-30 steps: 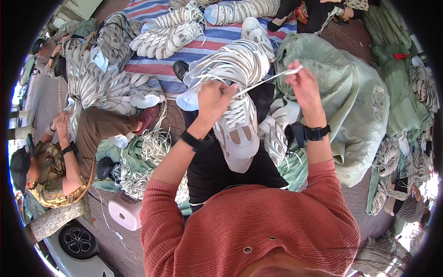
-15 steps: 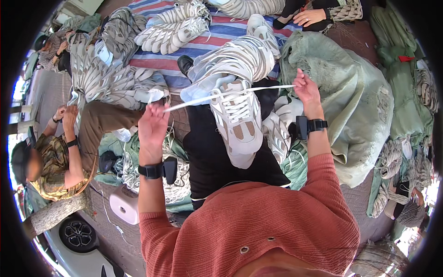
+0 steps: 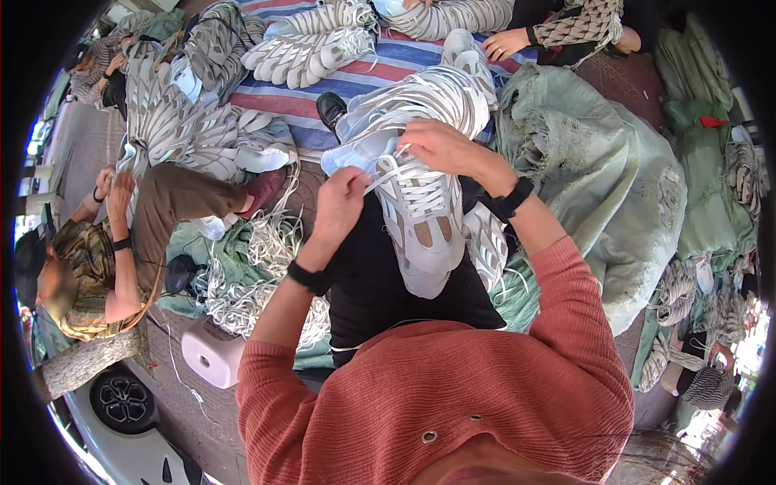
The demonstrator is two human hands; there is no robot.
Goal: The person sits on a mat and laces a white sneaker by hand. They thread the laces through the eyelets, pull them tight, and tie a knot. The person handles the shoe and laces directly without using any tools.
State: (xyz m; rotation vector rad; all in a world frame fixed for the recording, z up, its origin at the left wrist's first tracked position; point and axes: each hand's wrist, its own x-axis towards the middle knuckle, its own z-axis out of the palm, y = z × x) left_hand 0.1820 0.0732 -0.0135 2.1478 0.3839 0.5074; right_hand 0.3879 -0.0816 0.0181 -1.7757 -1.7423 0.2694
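Observation:
A white and beige sneaker upper (image 3: 414, 273) lies toe toward me over my black-trousered lap, its white laces crossing up the front. My left hand (image 3: 339, 204), just left of its collar, is closed in a pinch on a white shoelace (image 3: 373, 185). My right hand (image 3: 443, 148) is over the top of the lacing, fingers curled down on the lace at the uppermost eyelets; its fingertips are partly hidden. Behind this upper, a long row of nested matching uppers (image 3: 453, 95) stretches away from me.
Loose white laces (image 3: 242, 295) are heaped on green cloth at left. A large pale green sack (image 3: 590, 178) bulges at right. A pink stool (image 3: 212, 352) stands at lower left. A person (image 3: 97, 283) works at left; another person's hand (image 3: 507, 44) rests at the far side.
Both hands have come inward from a wide spread, where a lace was stretched between them, to the top of the upper. The lace now hangs in a short loop there.

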